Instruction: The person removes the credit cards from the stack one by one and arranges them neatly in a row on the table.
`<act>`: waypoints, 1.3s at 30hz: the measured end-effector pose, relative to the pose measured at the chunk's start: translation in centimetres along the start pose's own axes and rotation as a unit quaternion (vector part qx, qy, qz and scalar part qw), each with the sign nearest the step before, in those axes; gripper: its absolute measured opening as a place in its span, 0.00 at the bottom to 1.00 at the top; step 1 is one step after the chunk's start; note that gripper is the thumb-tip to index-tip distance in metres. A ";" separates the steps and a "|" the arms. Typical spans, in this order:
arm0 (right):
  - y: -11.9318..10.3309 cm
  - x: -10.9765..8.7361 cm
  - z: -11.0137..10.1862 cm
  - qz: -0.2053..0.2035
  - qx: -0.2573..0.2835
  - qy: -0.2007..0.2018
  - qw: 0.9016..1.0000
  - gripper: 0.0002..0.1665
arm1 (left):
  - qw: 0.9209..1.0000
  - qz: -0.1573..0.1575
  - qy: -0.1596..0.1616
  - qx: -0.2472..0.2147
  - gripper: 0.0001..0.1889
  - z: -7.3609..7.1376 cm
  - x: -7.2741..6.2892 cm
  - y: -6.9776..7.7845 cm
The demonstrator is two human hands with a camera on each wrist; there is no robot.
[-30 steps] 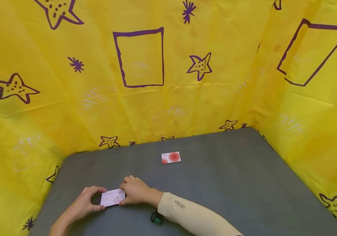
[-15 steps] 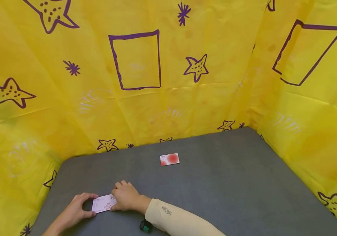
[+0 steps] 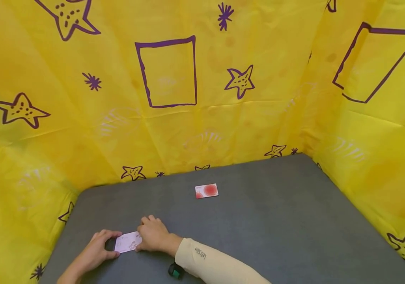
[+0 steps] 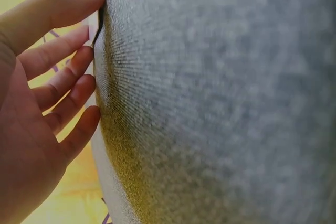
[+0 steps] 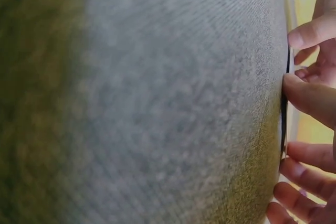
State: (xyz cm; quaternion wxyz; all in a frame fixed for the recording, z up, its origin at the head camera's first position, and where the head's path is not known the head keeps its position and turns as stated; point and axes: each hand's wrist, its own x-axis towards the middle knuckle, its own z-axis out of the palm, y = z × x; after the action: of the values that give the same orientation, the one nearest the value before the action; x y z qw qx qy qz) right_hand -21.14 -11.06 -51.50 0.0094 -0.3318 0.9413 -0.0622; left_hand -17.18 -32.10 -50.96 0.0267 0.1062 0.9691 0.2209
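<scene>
A pale pink-white card (image 3: 126,242) with small print lies at the grey table's front left, its edge a thin dark line in both wrist views. My left hand (image 3: 97,250) pinches its left end, thumb at the near corner and index finger at the far corner. The other fingertips touch the table surface in the left wrist view. From the right side, my right hand (image 3: 155,236) grips the card's other end between thumb and fingers, hiding that end in the head view. Farther back lies a white card with red circles (image 3: 206,191), apart from both hands.
The grey table (image 3: 259,221) meets yellow cloth walls (image 3: 167,134) with purple star drawings at the back and sides. A beige sleeve (image 3: 213,260) covers my right forearm. A small black and green device (image 3: 175,271) shows beside that wrist.
Both hands and the pale card have shifted a little left and nearer to me across the table, staying gripped. The red-circled card has stayed in place.
</scene>
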 end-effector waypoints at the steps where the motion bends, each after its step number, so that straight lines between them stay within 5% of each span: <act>1: 0.0 0.0 0.0 0.002 -0.002 0.002 1.000 0.25 | 1.000 0.000 -0.001 -0.001 0.27 0.0 0.0 0.1; 10: 0.2 -0.2 -0.1 -0.003 -0.002 -0.003 1.000 0.26 | 1.000 -0.003 0.008 0.006 0.28 0.3 0.0 0.6; 18: 1.0 -0.6 0.0 -0.020 0.034 -0.005 0.999 0.28 | 0.999 -0.027 -0.021 0.000 0.30 0.3 0.1 1.2; 28: 1.6 -0.8 -0.8 -0.031 0.067 0.002 0.997 0.30 | 0.997 0.019 0.069 -0.020 0.24 0.4 0.3 1.9; 39: 4.5 -0.9 -1.7 -0.008 0.133 0.011 0.991 0.31 | 0.989 0.002 0.139 -0.055 0.20 1.1 2.3 4.3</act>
State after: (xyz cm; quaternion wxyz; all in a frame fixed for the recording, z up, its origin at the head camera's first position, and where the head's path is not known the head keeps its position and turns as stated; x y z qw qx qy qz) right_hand -23.32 -6.80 -50.37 0.0430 -0.3349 0.9218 -0.1906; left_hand -18.45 -27.33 -50.05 -0.1027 0.0750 0.9495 0.2869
